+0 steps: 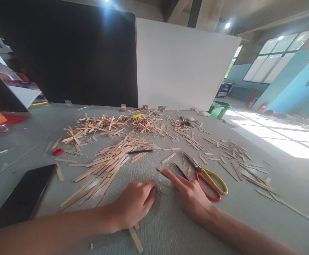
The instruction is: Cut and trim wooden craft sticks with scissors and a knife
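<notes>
My left hand [138, 202] rests low over the table with its fingers curled closed; whatever is in them is hidden. To its right, my right hand [193, 196] has its index finger stretched forward and the other fingers folded under. A small thin pointed piece [158, 170] shows at that fingertip, too small to name. Beside the right hand lie scissors [196, 168] with one red and one yellow handle. A dark pen-like tool [180, 170] sticks out behind the knuckles. Under the left wrist, a wooden craft stick [135, 241] lies on the table.
Fanned craft sticks [109, 166] cover the middle left, with heaps of broken sticks [98, 127] behind. A black pen [141, 151], red ring [57, 152] and dark phone-like slab [24, 194] lie around. More scraps [234, 152] are at right. A black-and-white partition [181, 63] stands behind.
</notes>
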A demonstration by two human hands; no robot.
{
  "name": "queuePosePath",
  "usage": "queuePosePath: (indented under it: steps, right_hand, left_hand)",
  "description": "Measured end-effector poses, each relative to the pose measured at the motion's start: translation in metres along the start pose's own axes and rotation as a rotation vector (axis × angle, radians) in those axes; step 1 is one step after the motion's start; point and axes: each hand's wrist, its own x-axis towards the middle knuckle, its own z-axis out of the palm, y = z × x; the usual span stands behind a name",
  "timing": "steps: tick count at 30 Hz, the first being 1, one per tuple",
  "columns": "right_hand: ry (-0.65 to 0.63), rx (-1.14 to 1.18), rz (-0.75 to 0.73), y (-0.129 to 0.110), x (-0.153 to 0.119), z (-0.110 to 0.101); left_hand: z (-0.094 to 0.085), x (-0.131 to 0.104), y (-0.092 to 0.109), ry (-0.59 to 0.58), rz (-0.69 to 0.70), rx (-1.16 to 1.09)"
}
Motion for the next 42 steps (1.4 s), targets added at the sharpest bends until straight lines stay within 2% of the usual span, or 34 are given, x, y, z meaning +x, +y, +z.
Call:
queuePosePath:
  steps: [9,15,21,25,30,32,37,42]
  right_hand:
    - [-0.028,-0.073,0.050,-0.004,0.002,-0.002]
    - [0.067,0.014,0.064,-0.003,0.002,-0.001]
    - [-0.005,-0.056,0.071,-0.001,0.001,0.000]
    - [0.105,-0.049,0.031,-0.002,-0.001,-0.002]
    - [0.209,-0.060,-0.022,-0.001,-0.004,-0.001]
    - [0.176,-0.090,-0.017,-0.001,-0.003,0.000]
    - [-0.060,-0.191,0.042,-0.003,0.001,0.001]
    - [-0.007,-0.091,0.034,-0.002,0.000,0.000]
  left_hand:
    - [-0.003,-0.001,0.005,0.011,-0.027,-0.021]
    - [-0.001,-0.002,0.006,0.091,-0.119,-0.059]
    - [-0.002,-0.003,0.007,0.081,-0.131,-0.068]
    - [-0.004,-0.002,0.008,0.054,-0.118,-0.083]
    - [-0.004,-0.003,0.008,0.081,-0.099,-0.054]
    - [-0.003,-0.003,0.008,0.091,-0.096,-0.039]
    - [-0.004,-0.002,0.010,0.090,-0.098,-0.017]
    - [-0.003,-0.001,0.010,0.096,-0.091,0.010]
